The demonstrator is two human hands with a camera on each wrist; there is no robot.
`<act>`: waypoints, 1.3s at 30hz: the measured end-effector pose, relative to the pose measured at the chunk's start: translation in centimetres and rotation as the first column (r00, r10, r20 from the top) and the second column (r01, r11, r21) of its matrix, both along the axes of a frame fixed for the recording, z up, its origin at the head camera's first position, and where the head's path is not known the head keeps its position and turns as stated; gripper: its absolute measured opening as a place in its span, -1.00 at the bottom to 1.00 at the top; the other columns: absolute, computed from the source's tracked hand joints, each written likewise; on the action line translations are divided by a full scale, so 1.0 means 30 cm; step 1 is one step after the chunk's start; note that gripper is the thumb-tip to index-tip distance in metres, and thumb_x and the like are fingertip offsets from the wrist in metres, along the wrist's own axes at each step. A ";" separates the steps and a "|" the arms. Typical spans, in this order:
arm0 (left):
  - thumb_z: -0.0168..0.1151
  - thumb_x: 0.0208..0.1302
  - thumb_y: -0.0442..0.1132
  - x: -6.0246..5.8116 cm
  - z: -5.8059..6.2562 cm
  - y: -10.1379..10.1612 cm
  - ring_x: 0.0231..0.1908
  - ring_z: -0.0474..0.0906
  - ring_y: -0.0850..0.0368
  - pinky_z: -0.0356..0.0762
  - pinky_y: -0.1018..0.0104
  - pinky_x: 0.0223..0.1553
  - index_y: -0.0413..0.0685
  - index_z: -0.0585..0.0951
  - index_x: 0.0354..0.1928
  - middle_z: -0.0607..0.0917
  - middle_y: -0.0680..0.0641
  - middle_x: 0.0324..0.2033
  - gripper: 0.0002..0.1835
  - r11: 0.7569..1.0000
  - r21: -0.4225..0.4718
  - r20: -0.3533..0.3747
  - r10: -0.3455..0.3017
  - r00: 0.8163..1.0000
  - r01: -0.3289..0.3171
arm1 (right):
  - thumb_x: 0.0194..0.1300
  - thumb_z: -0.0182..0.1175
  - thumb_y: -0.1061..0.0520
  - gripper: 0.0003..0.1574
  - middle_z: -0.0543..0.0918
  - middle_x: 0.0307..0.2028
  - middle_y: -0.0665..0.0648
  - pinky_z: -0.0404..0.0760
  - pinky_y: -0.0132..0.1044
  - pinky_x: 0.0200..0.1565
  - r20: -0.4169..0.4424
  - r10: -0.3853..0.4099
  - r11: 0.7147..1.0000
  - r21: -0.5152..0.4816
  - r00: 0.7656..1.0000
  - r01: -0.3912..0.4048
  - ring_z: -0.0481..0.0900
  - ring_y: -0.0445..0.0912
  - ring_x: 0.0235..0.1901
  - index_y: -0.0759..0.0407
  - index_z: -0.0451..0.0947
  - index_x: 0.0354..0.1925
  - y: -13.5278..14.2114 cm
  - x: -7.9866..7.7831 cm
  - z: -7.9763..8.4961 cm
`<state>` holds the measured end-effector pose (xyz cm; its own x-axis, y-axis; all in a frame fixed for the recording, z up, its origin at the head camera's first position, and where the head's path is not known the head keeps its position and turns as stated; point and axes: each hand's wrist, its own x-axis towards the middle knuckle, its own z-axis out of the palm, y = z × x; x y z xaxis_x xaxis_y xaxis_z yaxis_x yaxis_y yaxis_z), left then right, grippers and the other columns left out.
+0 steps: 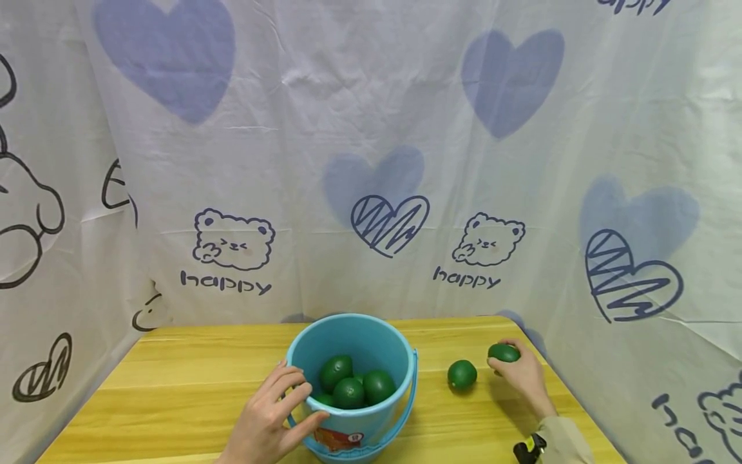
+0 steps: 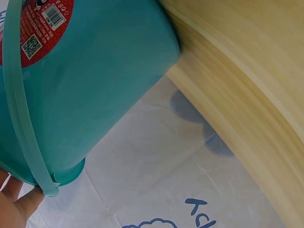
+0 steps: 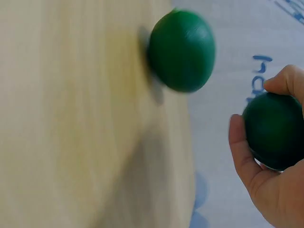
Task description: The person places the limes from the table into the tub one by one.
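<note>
A light-blue bucket (image 1: 351,325) stands upright on the wooden table, with several green limes (image 1: 348,392) lying inside it. My left hand (image 1: 266,412) grips its left rim, near where the handle (image 2: 29,137) joins in the left wrist view. Off to the right, my right hand (image 1: 524,374) holds one lime (image 1: 503,352) between thumb and fingers, above the tabletop. That held lime (image 3: 274,130) is partly covered by the fingers in the right wrist view. Another lime (image 1: 462,375) rests on the table between the bucket and my right hand.
The yellow wood-grain table (image 1: 191,380) ends at a back edge just beyond the bucket. A white cloth (image 1: 301,148) printed with hearts and bears hangs behind and on both sides. A black wrist strap (image 1: 529,449) is on the right sleeve.
</note>
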<state>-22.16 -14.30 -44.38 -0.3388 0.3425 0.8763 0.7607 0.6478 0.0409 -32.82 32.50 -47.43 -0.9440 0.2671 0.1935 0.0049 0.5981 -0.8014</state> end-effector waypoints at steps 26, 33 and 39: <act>0.40 0.10 0.20 0.001 -0.006 0.003 -0.12 0.53 0.15 0.50 -0.04 0.21 0.10 0.64 -0.28 0.64 0.09 -0.21 -0.63 1.000 0.011 -0.002 0.001 1.000 -0.001 | 0.14 0.42 0.10 -0.40 0.53 0.08 0.30 0.74 -0.20 -0.24 -0.092 0.189 0.975 -0.105 0.978 -0.198 0.65 0.00 -0.26 0.06 0.54 0.16 -0.261 0.040 0.212; 0.39 0.11 0.20 0.004 -0.004 0.003 -0.11 0.53 0.15 0.57 -0.24 0.04 0.10 0.64 -0.27 0.64 0.10 -0.21 -0.63 1.000 0.006 0.008 -0.005 1.000 0.005 | 0.13 0.44 0.09 -0.41 0.55 0.05 0.28 0.73 -0.19 -0.29 -0.098 0.213 0.968 -0.112 0.972 -0.223 0.62 -0.04 -0.34 0.04 0.55 0.14 -0.306 0.048 0.220; 0.41 0.10 0.19 0.003 -0.005 0.003 -0.11 0.53 0.15 0.56 -0.25 0.05 0.10 0.64 -0.27 0.64 0.08 -0.21 -0.64 1.000 0.011 0.008 -0.004 1.000 0.004 | 0.10 0.47 0.07 -0.43 0.58 -0.01 0.25 0.68 -0.26 -0.34 -0.124 0.287 0.951 -0.084 0.950 -0.298 0.60 -0.05 -0.36 -0.02 0.56 0.10 -0.361 0.070 0.248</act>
